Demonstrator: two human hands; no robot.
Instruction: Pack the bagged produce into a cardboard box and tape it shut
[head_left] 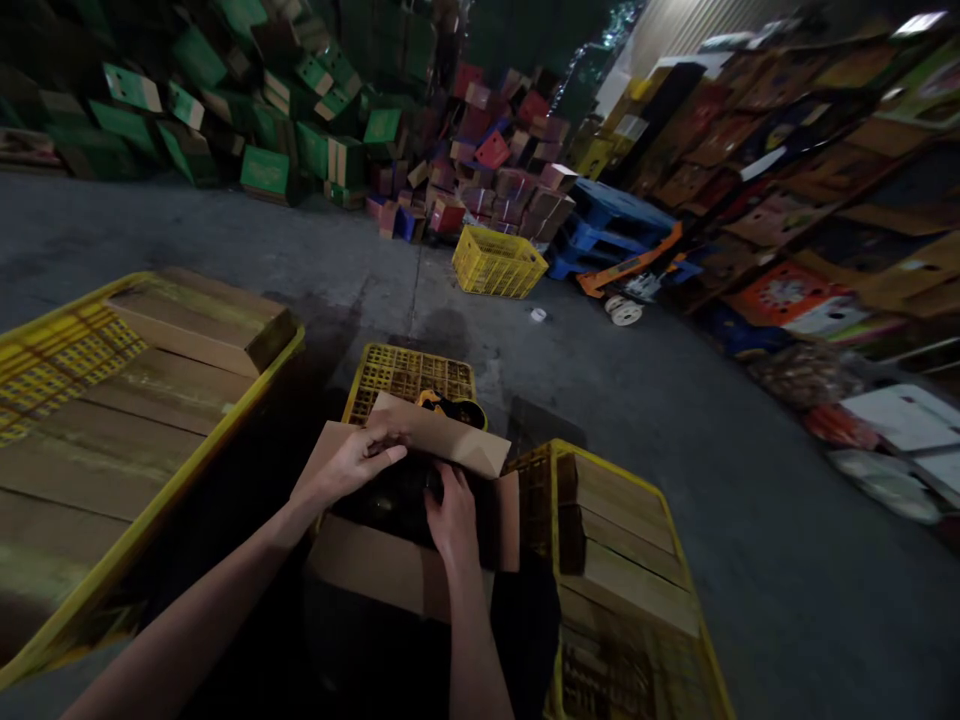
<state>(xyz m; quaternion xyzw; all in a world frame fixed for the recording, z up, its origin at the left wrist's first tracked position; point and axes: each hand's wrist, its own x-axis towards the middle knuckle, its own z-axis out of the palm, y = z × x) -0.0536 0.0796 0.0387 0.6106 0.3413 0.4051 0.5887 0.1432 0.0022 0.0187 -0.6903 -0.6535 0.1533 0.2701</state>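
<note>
An open cardboard box (390, 565) sits in front of me, its inside dark. My left hand (352, 462) rests on the far flap (442, 437), its fingers curled over the flap's edge. Inside the box opening, my right hand (450, 515) has its fingers bent down into the dark contents; what they touch is hidden. Just behind the box stands a yellow plastic crate (409, 375) with a dark round object (454, 408) at its near edge.
A yellow crate (225, 410) holding flat cardboard is at my left, another (637, 590) at my right. A loose yellow crate (499, 262) stands on the concrete floor. Piles of green and red boxes line the back, and stacked cartons and blue pallets (615, 225) fill the right.
</note>
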